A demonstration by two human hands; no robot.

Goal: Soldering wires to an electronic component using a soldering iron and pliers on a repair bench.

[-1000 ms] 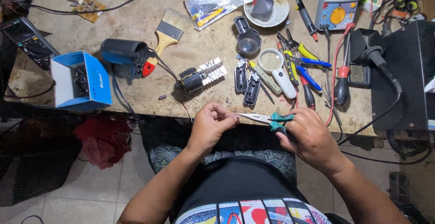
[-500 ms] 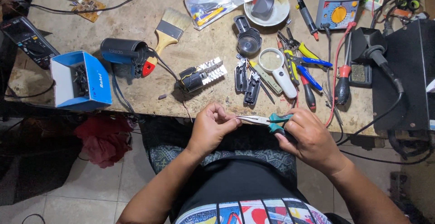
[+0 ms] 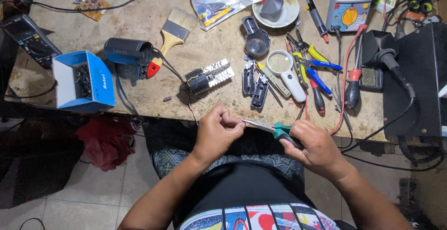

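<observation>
My right hand (image 3: 313, 145) grips green-handled needle-nose pliers (image 3: 274, 129) just below the workbench's front edge, over my lap. The pliers' tips point left into my left hand (image 3: 217, 132), whose fingers are pinched shut on something small that I cannot make out. A thin red wire (image 3: 192, 113) hangs from the bench edge near that hand. Directly above on the bench lies a small black motor with a finned metal part (image 3: 208, 77).
The workbench (image 3: 139, 25) holds a blue open box (image 3: 81, 81), a black cylinder (image 3: 126, 55), a paintbrush (image 3: 172, 32), a magnifier (image 3: 285, 69), several pliers and screwdrivers (image 3: 314, 74), a multimeter (image 3: 349, 2) and a black unit (image 3: 416, 78) at right. A red cloth (image 3: 107, 141) lies below.
Both hands stay together at the bench edge; the pliers' tips have shifted slightly toward my left fingers. Nothing on the bench moved.
</observation>
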